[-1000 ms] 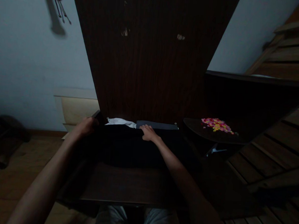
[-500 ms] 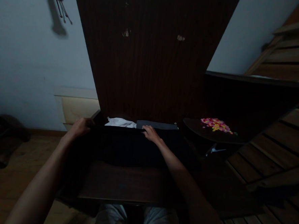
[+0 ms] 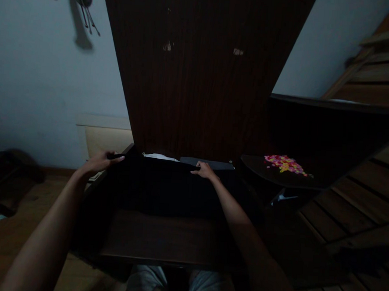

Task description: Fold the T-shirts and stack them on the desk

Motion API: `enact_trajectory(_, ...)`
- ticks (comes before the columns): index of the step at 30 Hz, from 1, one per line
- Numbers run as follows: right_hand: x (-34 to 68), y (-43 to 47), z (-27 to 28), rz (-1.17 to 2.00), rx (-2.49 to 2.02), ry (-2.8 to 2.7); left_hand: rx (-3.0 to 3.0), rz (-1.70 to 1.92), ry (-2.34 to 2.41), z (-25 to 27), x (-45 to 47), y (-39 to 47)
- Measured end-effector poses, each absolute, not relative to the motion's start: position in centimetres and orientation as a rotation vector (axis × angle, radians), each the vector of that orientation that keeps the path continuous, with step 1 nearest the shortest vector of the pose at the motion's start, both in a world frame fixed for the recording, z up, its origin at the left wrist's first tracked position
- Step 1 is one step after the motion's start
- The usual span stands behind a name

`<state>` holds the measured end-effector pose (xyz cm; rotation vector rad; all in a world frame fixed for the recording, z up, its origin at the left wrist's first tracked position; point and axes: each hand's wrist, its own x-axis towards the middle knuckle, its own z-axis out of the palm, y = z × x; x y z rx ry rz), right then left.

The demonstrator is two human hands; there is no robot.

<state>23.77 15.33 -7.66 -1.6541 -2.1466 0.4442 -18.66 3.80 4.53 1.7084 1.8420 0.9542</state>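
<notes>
A black piece of cloth point(image 3: 165, 187) spreads between my hands over the dark wooden furniture, its far edge pulled nearly straight. My left hand point(image 3: 98, 162) pinches its left corner near the furniture's left side. Farther right, my right hand point(image 3: 204, 169) grips the same edge between thumb and fingers. Behind that edge show a strip of white cloth point(image 3: 161, 156) and a flat grey item point(image 3: 209, 163). A bare brown wooden surface point(image 3: 162, 238) lies nearer me, below the cloth. The dim light hides the cloth's exact kind and lower folds.
A tall dark wooden panel point(image 3: 197, 97) rises behind. To the right, a rounded shelf point(image 3: 252, 164) carries a pink and yellow flower-like cluster point(image 3: 285, 164). Wooden slats point(image 3: 369, 204) stand at far right. A dark stool-like object point(image 3: 10, 182) is at left on the wooden floor point(image 3: 42, 211).
My left hand has moved outward with the cloth's corner, past the furniture's left side. The cloth's edge has risen and covers more of the white cloth. The view has shifted slightly.
</notes>
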Motion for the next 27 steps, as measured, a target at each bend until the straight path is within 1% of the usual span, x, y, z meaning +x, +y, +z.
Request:
enact_trajectory(4, 23.8, 15.1, -7.5, 0.595, -1.483, -2.176, 1.565, 1.049, 1.777, 5.0, -18.6, 3.9)
enact_trajectory(7, 23.7, 14.8, -7.6, 0.59, -1.524, -2.156, 1.46, 1.118, 1.87, 5.2, -18.5, 4.3)
enact_trajectory(9, 23.2, 14.4, -7.8, 0.49, -1.624, -2.152, 1.442, 1.215, 1.852, 5.1, -18.3, 4.5)
enact_trajectory(13, 22.0, 13.1, -7.9, 0.158, -1.751, -2.095, 1.359, 1.359, 1.686, 5.0, -17.7, 4.6)
enact_trajectory(16, 21.1, 11.9, -7.4, -0.026, -1.72, -2.033, 1.354, 1.337, 1.633, 5.6, -17.0, 4.6)
enact_trajectory(19, 19.6, 10.7, -6.5, -0.053, -1.637, -2.016, 1.395, 1.269, 1.605, 6.7, -15.2, 4.6)
enact_trajectory(21, 17.9, 9.8, -5.8, 0.107, -1.525, -2.005, 1.44, 1.239, 1.603, 7.2, -13.1, 4.9)
enact_trajectory(22, 16.9, 9.4, -5.4, 0.262, -1.45, -1.981, 1.472, 1.229, 1.616, 7.4, -11.7, 5.1)
enact_trajectory(25, 14.4, 7.7, -4.0, 0.959, -1.179, -1.751, 1.524, 1.165, 1.526, 7.2, -6.8, 5.8)
enact_trajectory(26, 13.9, 7.1, -3.4, 1.159, -1.08, -1.656, 1.507, 1.136, 1.459, 6.9, -5.1, 6.2)
enact_trajectory(27, 13.7, 6.4, -2.9, 1.294, -0.993, -1.568, 1.484, 1.134, 1.407, 6.5, -3.4, 6.5)
